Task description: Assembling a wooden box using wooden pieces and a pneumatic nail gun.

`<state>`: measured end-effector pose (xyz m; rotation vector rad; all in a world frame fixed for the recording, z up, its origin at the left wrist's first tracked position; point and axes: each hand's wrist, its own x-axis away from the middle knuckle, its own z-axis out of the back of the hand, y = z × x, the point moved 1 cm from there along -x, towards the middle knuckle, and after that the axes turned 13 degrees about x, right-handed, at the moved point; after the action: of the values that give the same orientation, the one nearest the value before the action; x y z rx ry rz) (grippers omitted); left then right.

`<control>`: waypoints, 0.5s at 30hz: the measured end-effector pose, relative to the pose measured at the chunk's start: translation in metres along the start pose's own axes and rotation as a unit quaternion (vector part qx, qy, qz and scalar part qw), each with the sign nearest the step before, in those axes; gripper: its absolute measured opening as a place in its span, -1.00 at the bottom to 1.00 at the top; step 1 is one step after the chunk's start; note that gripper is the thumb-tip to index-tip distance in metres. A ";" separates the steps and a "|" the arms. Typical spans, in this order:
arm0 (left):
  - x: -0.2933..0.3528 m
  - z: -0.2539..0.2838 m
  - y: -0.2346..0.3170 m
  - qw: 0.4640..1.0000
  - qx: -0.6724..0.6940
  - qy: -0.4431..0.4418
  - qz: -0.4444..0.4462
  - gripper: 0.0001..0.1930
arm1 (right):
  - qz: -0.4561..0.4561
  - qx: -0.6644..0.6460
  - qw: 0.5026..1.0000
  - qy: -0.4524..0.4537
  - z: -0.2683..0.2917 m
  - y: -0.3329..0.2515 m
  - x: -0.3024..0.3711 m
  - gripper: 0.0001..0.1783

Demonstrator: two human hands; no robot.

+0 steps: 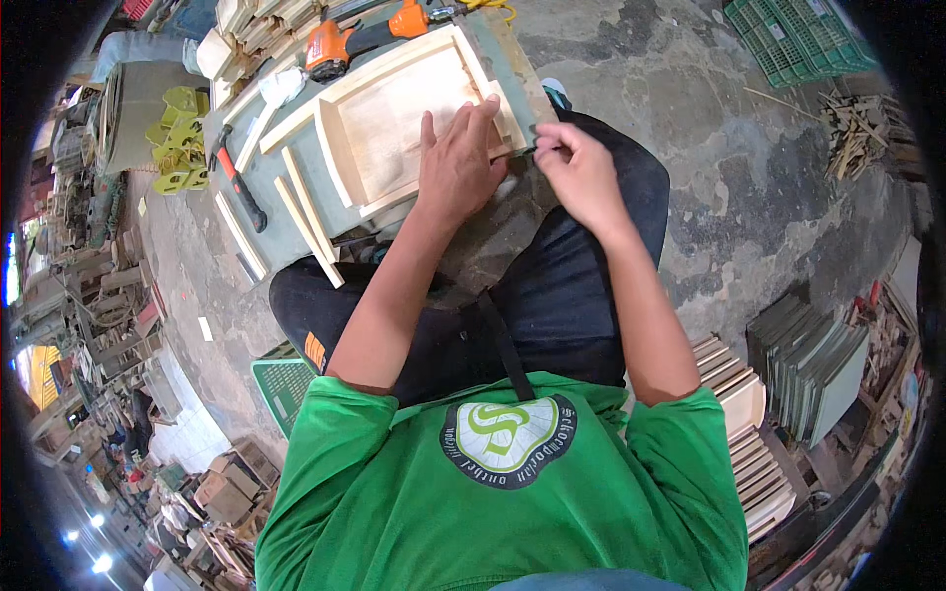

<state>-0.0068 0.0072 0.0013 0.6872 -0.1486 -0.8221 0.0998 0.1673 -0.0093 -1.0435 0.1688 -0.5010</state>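
A shallow pale wooden tray [370,148] with raised sides lies at an angle on the grey-green worktable [325,192] in front of me. My left hand [463,158] rests on its near right part, fingers stretched toward the right-hand side and thumb apart. Just beyond the tray's right corner, over the table edge, my right hand [576,172] is closed with thumb and forefinger together. Whatever is in that pinch is too small to make out. Left of the tray lie thin wooden strips [305,212] and a hammer [246,182] with a red and black handle.
An orange and black nail gun [340,49] sits at the table's far side, near stacked wooden pieces [246,34]. Yellow-green parts [180,138] stand to the left. Green crates [798,39] and scrap sticks [867,133] are at far right; stacked panels [808,364] stand at near right.
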 end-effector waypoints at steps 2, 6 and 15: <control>-0.001 0.001 -0.003 1.000 0.007 0.001 -0.001 -0.14 | 0.032 0.032 0.999 0.031 -0.011 -0.007 0.012 -0.61; 0.004 -0.006 0.003 1.000 0.010 0.011 -0.004 -0.12 | 0.035 0.055 0.998 0.024 -0.009 -0.006 0.019 -0.59; 0.000 -0.005 0.002 1.000 0.014 0.013 -0.015 -0.11 | 0.020 0.026 0.999 0.004 -0.021 0.003 0.014 -0.56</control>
<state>-0.0037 0.0109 -0.0018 0.7276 -0.1266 -0.8406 0.1052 0.1454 -0.0207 -0.9863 0.1826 -0.4716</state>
